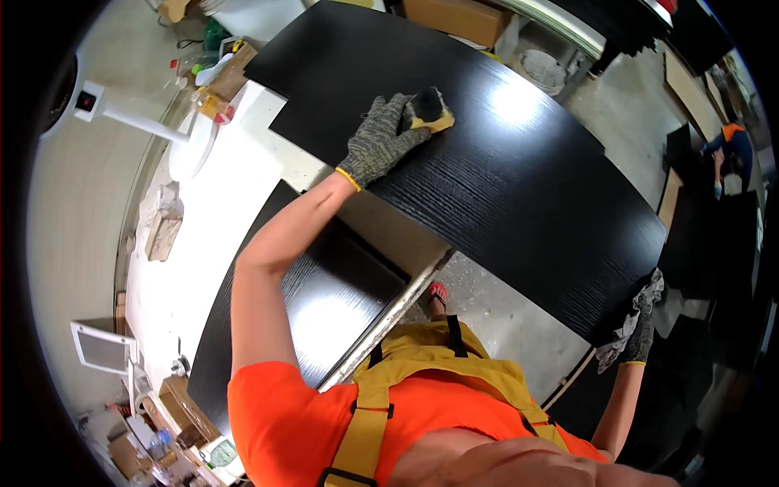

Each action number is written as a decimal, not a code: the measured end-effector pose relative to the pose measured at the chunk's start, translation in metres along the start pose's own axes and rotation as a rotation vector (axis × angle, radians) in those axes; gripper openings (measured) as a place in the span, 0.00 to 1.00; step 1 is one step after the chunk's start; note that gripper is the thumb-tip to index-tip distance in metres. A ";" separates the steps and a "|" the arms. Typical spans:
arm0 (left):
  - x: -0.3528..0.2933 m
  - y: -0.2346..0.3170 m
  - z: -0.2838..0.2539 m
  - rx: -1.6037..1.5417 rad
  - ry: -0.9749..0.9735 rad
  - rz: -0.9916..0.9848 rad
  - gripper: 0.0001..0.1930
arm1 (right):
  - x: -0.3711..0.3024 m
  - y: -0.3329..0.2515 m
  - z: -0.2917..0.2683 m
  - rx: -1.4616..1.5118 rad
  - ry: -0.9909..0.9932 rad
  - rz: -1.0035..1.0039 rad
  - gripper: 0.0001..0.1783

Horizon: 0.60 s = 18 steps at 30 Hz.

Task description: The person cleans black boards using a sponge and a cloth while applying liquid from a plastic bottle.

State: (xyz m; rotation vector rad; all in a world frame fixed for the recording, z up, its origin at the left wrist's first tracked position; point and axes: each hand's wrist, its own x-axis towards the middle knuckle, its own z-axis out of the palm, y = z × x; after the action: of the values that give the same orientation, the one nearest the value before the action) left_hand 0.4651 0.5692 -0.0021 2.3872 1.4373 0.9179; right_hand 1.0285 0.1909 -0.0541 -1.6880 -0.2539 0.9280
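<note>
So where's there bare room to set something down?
White tabletop between the pale block and smaller black panel; also the large black panel, between left hand and right hand. Crowded: upper left, around the yellow container.

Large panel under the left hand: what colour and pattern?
The panel is black with a wavy, wood-grain texture; head view shows it.

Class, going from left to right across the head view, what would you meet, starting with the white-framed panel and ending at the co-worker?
White-framed panel → pale block → gloved left hand → black-and-yellow pad → round pale bucket → gloved right hand → co-worker.
</note>
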 end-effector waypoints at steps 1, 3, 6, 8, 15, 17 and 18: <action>0.006 0.000 -0.002 0.003 0.004 -0.007 0.33 | 0.014 0.013 -0.006 -0.047 -0.024 -0.071 0.26; 0.031 -0.005 -0.013 -0.162 -0.066 -0.223 0.34 | 0.041 0.028 -0.009 -0.140 -0.083 -0.221 0.26; 0.059 -0.045 -0.027 -0.070 0.018 -0.170 0.33 | 0.040 0.013 0.067 0.073 -0.172 -0.061 0.24; 0.080 -0.076 -0.028 -0.051 0.040 -0.204 0.34 | 0.044 0.001 0.101 0.125 -0.227 0.200 0.24; 0.082 -0.069 -0.025 0.003 -0.011 -0.261 0.37 | -0.021 -0.034 0.226 0.274 -0.393 0.120 0.23; 0.080 -0.077 -0.028 -0.026 -0.001 -0.200 0.38 | -0.042 -0.044 0.255 0.250 -0.338 0.125 0.24; 0.081 -0.089 -0.031 -0.031 -0.003 -0.197 0.38 | -0.051 -0.046 0.270 0.231 -0.283 0.137 0.24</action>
State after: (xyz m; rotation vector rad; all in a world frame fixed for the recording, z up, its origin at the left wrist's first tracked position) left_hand 0.4092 0.6792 0.0130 2.1762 1.6100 0.8800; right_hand 0.8224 0.3713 -0.0044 -1.3738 -0.2117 1.2517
